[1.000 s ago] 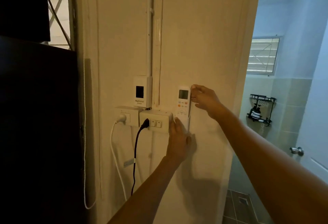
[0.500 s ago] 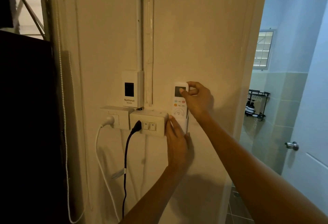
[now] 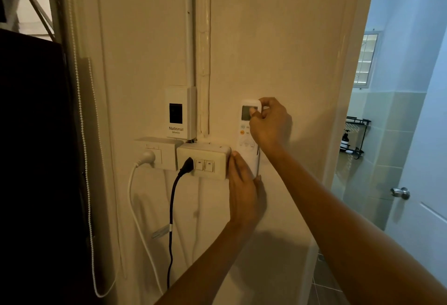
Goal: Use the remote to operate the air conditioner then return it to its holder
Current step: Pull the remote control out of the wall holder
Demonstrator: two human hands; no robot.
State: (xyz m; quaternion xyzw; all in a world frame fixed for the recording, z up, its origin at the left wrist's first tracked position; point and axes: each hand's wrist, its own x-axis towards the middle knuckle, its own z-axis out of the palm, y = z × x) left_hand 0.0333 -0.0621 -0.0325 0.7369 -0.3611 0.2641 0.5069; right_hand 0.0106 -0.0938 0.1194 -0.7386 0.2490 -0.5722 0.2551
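White remote (image 3: 246, 135) sits upright on the wall, lower end in its holder (image 3: 256, 164), just R of the switch box (image 3: 205, 159). Right hand (image 3: 269, 123) pinches the remote's top, thumb on the screen, fingers curled round the edge. Left hand (image 3: 243, 191) lies flat & open vs wall, touching the holder's lower L side. Breaker box (image 3: 181, 112) above; 2 plugs in sockets.

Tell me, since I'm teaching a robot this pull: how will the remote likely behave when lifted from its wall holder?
The remote looks like a rigid plastic bar, so probably stiff and light. Its lower end sits in the holder, so it likely slides straight up. The right hand pinches only its smooth top; it might slip.
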